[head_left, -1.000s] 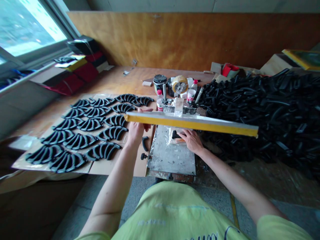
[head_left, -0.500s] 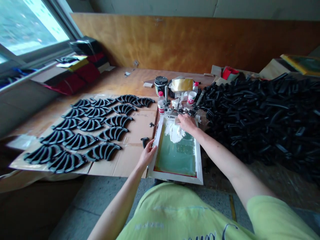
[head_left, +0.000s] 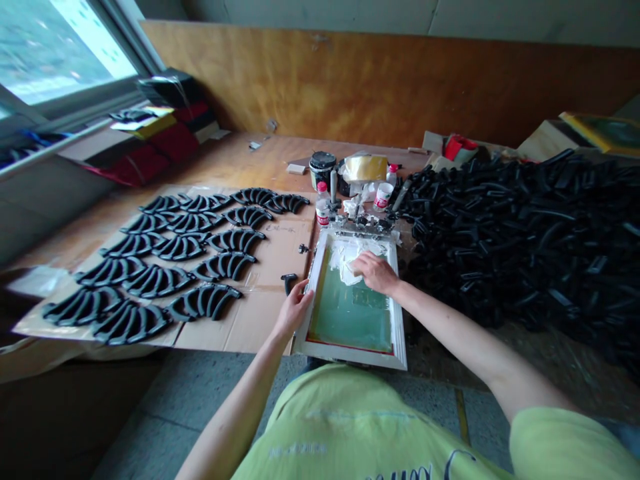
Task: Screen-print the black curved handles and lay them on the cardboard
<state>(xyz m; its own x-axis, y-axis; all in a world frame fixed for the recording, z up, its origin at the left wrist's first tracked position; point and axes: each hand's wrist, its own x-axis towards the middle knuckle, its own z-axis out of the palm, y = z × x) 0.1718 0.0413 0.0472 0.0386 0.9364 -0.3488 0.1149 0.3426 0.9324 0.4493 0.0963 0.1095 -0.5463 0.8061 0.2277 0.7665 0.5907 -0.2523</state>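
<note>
A screen-printing frame with a green mesh lies flat before me, its far part smeared with thick white ink. My right hand is closed over the mesh around a small squeegee, mostly hidden by the fingers, at the ink's right side. At the frame's left edge, my left hand grips the rim between thumb and fingers. A single curved black plastic piece sits just beyond the left hand on the cardboard. Metal hinge clamps hold the frame's far end.
Rows of curved black pieces cover the cardboard on the left. A large heap of black pieces fills the right. Behind the frame stand a bottle with a red cap, a dark tub and a paper cup.
My right hand has moved from the frame's far end a short way toward me, over the white ink. My left hand has stayed on the frame's left edge.
</note>
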